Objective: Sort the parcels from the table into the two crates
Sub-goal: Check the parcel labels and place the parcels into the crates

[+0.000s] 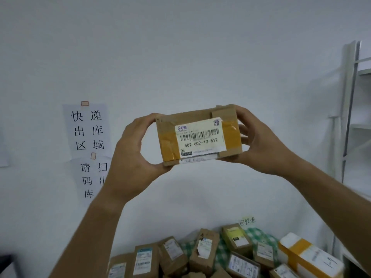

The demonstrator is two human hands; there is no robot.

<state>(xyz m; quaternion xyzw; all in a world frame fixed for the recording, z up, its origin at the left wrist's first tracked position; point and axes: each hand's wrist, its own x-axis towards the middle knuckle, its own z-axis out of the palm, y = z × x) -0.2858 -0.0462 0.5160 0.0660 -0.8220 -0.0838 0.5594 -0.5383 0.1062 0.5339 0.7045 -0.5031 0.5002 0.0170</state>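
- The left hand point(133, 155) grips the left end of a small cardboard parcel point(198, 135), thumb under its lower edge and fingers curled over the top.
- The right hand point(259, 141) clasps the right end the same way, so the parcel is held up in the air in front of a white wall point(180, 57).
- The parcel is a flat brown box banded with glossy yellow tape; its white barcode label point(200, 137) reads 502-602-12-812.
- There is open space all around it.
- Far below, more cardboard parcels point(202, 251) crowd a green checked cloth point(259, 235).
- Paper signs point(87, 129) hang on the wall at left; a metal shelf frame point(349, 109) stands at right.
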